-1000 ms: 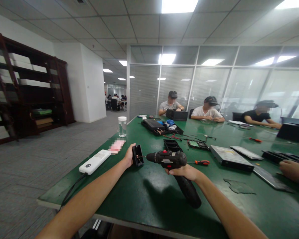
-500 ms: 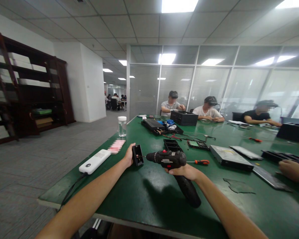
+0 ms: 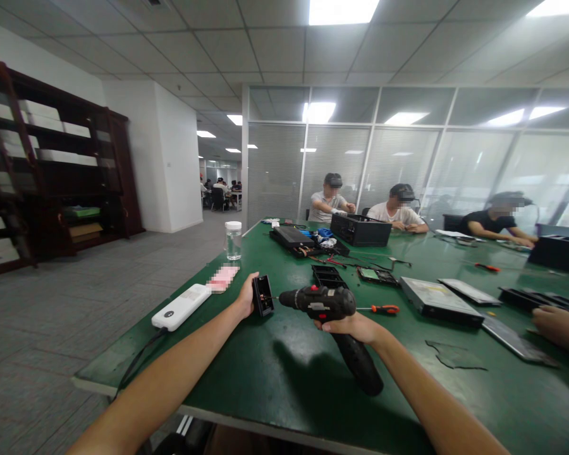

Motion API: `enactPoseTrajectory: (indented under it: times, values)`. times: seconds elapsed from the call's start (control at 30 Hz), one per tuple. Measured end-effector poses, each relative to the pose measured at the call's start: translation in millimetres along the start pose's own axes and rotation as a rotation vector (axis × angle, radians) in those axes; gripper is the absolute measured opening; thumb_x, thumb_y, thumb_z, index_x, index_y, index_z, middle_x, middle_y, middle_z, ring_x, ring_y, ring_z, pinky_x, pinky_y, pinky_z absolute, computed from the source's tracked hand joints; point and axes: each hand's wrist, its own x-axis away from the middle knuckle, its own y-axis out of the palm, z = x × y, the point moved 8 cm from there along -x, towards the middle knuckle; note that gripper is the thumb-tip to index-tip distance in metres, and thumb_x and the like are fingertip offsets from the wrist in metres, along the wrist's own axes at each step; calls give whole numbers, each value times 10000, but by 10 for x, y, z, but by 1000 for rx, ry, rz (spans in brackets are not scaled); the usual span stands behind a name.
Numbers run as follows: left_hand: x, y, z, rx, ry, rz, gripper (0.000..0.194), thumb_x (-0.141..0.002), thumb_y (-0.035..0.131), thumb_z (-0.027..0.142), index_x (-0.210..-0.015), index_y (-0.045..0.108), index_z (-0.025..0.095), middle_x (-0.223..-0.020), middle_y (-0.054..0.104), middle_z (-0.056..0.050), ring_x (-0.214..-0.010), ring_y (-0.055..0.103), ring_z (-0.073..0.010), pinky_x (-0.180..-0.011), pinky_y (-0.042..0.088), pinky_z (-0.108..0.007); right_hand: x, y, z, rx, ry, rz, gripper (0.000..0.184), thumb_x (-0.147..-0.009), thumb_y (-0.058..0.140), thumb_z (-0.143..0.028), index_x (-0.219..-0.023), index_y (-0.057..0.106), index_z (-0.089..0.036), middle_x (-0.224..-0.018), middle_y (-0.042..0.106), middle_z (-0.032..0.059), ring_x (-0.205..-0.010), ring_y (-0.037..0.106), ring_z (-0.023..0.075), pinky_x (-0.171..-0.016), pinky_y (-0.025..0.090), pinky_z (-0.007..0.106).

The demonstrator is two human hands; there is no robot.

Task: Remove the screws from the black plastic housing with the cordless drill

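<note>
Glass partition (image 3: 275, 170) noted at back; green table (image 3: 246, 379) strewn with parts. Black power drill (image 3: 318, 303) was gripped in the right hand (image 3: 348, 327), its body held near level, apparently to keep the bit in line. Small black housing (image 3: 264, 307) was clasped over the table by the left hand (image 3: 247, 297) on the side away from the drill, open face turned toward it, presumably for access and bracing. Thin bit (image 3: 274, 297) was aimed inside; contact could not be judged.

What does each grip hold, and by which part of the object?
The right grip holds the black drill by the top of its handle, just below the body. The left grip holds the small black case by its left side.
</note>
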Motion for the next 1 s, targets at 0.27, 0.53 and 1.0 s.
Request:
enactPoseTrajectory:
  times: [0.27, 0.53, 1.0]
  values:
    - [-29, -9, -5, -11, 8, -5, 337, -584, 430, 487, -592, 463, 151, -482, 478, -6, -408, 469, -134, -428, 385, -268, -2, 12, -24, 3, -6, 1, 279, -675, 485, -329, -837, 504, -103, -768, 479, 33, -703, 427, 122, -663, 349, 248]
    - [10, 14, 10, -1, 0, -2, 324, -593, 432, 472, -596, 463, 149, -487, 481, -8, -422, 478, -136, -441, 390, -269, -2, 3, 4, 11, 8, -1, 276, -674, 491, -323, -835, 504, -99, -771, 481, 37, -717, 433, 126, -680, 355, 252]
    - [-4, 4, 21, 5, 15, -15, 314, -595, 437, 460, -607, 473, 148, -498, 490, -14, -429, 483, -139, -446, 395, -272, 4, -25, 74, 21, 38, 18, 296, -671, 494, -330, -857, 503, -100, -818, 500, 48, -763, 449, 139, -710, 362, 269]
